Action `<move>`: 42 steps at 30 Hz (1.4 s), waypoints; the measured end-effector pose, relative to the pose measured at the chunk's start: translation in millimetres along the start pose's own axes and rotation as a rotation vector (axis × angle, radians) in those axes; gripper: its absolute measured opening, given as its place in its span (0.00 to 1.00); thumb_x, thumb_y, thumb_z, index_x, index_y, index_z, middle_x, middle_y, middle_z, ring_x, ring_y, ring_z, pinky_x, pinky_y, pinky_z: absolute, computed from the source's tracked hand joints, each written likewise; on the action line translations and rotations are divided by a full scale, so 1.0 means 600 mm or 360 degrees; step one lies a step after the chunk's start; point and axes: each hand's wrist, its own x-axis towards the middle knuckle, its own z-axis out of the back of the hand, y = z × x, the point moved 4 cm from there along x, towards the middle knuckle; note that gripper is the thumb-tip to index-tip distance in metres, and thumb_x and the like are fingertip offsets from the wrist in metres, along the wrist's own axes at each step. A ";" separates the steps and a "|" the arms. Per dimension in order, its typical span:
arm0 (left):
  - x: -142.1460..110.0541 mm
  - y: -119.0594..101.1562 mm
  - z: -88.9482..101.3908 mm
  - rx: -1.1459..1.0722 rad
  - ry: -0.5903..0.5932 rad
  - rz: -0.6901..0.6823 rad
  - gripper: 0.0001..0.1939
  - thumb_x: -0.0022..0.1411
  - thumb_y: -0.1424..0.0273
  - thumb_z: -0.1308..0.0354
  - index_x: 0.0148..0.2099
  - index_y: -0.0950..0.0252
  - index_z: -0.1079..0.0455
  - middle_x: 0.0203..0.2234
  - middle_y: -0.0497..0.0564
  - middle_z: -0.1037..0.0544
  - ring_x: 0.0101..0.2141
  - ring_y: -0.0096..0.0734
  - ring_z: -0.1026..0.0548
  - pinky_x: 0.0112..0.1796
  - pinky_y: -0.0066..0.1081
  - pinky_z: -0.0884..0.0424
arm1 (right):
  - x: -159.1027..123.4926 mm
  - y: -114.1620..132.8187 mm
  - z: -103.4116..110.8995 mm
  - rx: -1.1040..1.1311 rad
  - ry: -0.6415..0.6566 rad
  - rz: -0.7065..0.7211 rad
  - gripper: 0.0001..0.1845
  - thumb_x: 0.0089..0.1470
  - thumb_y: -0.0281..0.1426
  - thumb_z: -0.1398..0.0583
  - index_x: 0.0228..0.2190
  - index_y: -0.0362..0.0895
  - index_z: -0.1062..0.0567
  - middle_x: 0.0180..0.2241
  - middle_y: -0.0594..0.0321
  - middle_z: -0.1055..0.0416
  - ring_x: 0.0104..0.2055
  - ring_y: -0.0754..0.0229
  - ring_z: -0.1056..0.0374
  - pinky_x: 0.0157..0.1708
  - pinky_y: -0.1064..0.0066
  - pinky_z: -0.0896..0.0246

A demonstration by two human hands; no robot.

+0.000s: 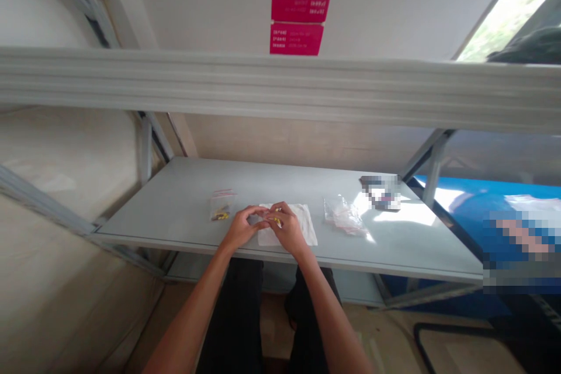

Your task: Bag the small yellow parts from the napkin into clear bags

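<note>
Small yellow piece sits at the fingertips of both hands, above a white sheet. Right hand appears to pinch it; left hand curls inward, its fingertips meeting the right's, grip partly hidden. Clear plastic bag holding yellow pieces lies just left on the grey shelf; second clear bag lies right.

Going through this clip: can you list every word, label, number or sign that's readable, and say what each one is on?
Three crimson labels: white printed lines, too small and blurred to read.
Pixelated item on the grey shelf top: obscured, unreadable.
Pixelated patch at the right edge: obscured, unreadable.
No other text can be read.
</note>
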 end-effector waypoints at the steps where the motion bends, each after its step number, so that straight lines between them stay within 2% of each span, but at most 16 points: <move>1: 0.000 0.001 0.000 0.0003 -0.0001 -0.0009 0.21 0.54 0.59 0.29 0.47 0.64 0.22 0.44 0.56 0.17 0.47 0.44 0.21 0.54 0.40 0.30 | -0.003 -0.004 0.000 0.0001 0.0020 -0.0003 0.10 0.62 0.28 0.40 0.36 0.49 0.17 0.42 0.57 0.28 0.43 0.58 0.27 0.43 0.67 0.31; 3: 0.000 0.004 0.000 0.0015 -0.0009 -0.0008 0.22 0.54 0.58 0.29 0.48 0.63 0.22 0.45 0.56 0.17 0.48 0.44 0.21 0.54 0.40 0.30 | -0.012 -0.015 0.013 -0.0006 0.0017 -0.0042 0.12 0.64 0.30 0.41 0.40 0.49 0.17 0.43 0.57 0.28 0.42 0.59 0.28 0.41 0.68 0.31; 5: 0.000 0.009 0.001 0.0034 -0.0037 0.0015 0.21 0.57 0.57 0.31 0.49 0.63 0.21 0.46 0.55 0.17 0.48 0.43 0.21 0.54 0.39 0.30 | -0.023 -0.032 0.040 -0.0073 -0.0107 -0.0137 0.13 0.65 0.31 0.43 0.43 0.48 0.18 0.42 0.56 0.28 0.41 0.58 0.28 0.40 0.67 0.32; 8: 0.000 0.015 0.001 0.0056 -0.0039 0.0065 0.18 0.64 0.55 0.39 0.45 0.63 0.20 0.44 0.54 0.16 0.47 0.43 0.21 0.53 0.38 0.29 | -0.043 -0.057 0.081 -0.0339 -0.0283 -0.0296 0.11 0.64 0.33 0.42 0.41 0.46 0.19 0.41 0.56 0.27 0.42 0.56 0.28 0.43 0.65 0.33; 10: 0.000 0.016 -0.001 0.0053 -0.0015 0.0095 0.20 0.67 0.53 0.43 0.42 0.63 0.19 0.41 0.54 0.16 0.45 0.43 0.20 0.52 0.37 0.28 | -0.054 -0.068 0.090 -0.0502 -0.0227 -0.0350 0.09 0.62 0.33 0.39 0.39 0.47 0.19 0.41 0.57 0.25 0.42 0.55 0.27 0.44 0.65 0.34; 14: 0.000 0.015 0.000 -0.0012 -0.0043 0.0134 0.22 0.66 0.51 0.44 0.44 0.64 0.19 0.42 0.54 0.16 0.46 0.44 0.20 0.51 0.38 0.28 | -0.064 -0.075 0.082 -0.0671 -0.0065 -0.0341 0.07 0.62 0.32 0.39 0.37 0.47 0.19 0.40 0.58 0.24 0.42 0.55 0.27 0.42 0.67 0.35; 18: -0.001 0.013 0.002 -0.0089 -0.0068 0.0161 0.26 0.63 0.50 0.41 0.49 0.67 0.20 0.46 0.58 0.17 0.47 0.46 0.20 0.50 0.38 0.27 | -0.060 -0.067 0.077 -0.0700 -0.0041 -0.0274 0.10 0.64 0.31 0.42 0.35 0.45 0.20 0.38 0.57 0.23 0.44 0.54 0.29 0.42 0.67 0.36; 22: -0.002 0.012 0.003 -0.0039 -0.0044 0.0157 0.26 0.61 0.52 0.37 0.52 0.67 0.21 0.50 0.59 0.18 0.50 0.48 0.21 0.53 0.40 0.28 | -0.044 -0.044 0.071 -0.0298 -0.0112 -0.0206 0.11 0.66 0.33 0.43 0.36 0.45 0.21 0.38 0.57 0.23 0.38 0.57 0.29 0.38 0.69 0.36; 25: -0.001 0.010 0.002 -0.0017 0.0002 0.0101 0.25 0.61 0.54 0.35 0.54 0.65 0.22 0.51 0.58 0.19 0.53 0.47 0.23 0.56 0.41 0.30 | -0.024 -0.020 0.048 0.0007 -0.0110 -0.0158 0.11 0.66 0.35 0.42 0.36 0.45 0.21 0.35 0.60 0.23 0.32 0.61 0.32 0.33 0.71 0.39; 30: 0.001 0.012 0.001 -0.0059 0.0027 0.0077 0.24 0.59 0.56 0.33 0.52 0.65 0.21 0.51 0.58 0.19 0.53 0.47 0.23 0.57 0.42 0.31 | -0.002 0.005 0.008 0.0110 -0.0001 -0.0103 0.09 0.63 0.34 0.40 0.39 0.46 0.20 0.33 0.62 0.23 0.28 0.63 0.35 0.31 0.72 0.42; 32: 0.001 0.015 0.002 -0.0061 0.0007 0.0095 0.24 0.58 0.56 0.32 0.52 0.65 0.21 0.51 0.59 0.19 0.52 0.47 0.22 0.57 0.42 0.31 | -0.004 0.002 0.010 0.0098 -0.0016 -0.0136 0.09 0.63 0.34 0.40 0.41 0.46 0.20 0.31 0.63 0.23 0.26 0.64 0.37 0.29 0.72 0.43; 37: 0.001 0.016 0.003 -0.0037 -0.0030 0.0137 0.23 0.60 0.55 0.34 0.53 0.64 0.21 0.51 0.58 0.19 0.53 0.47 0.23 0.56 0.41 0.31 | -0.024 -0.028 0.052 -0.0144 -0.0303 -0.0230 0.10 0.63 0.30 0.43 0.36 0.45 0.20 0.35 0.60 0.23 0.29 0.62 0.34 0.32 0.70 0.40; 42: 0.001 0.009 0.002 -0.0069 -0.0054 0.0138 0.21 0.62 0.54 0.37 0.46 0.66 0.19 0.50 0.59 0.19 0.53 0.48 0.23 0.57 0.41 0.32 | -0.042 -0.050 0.045 -0.0557 -0.0073 -0.0157 0.09 0.61 0.29 0.39 0.39 0.48 0.19 0.43 0.58 0.25 0.41 0.56 0.28 0.39 0.68 0.34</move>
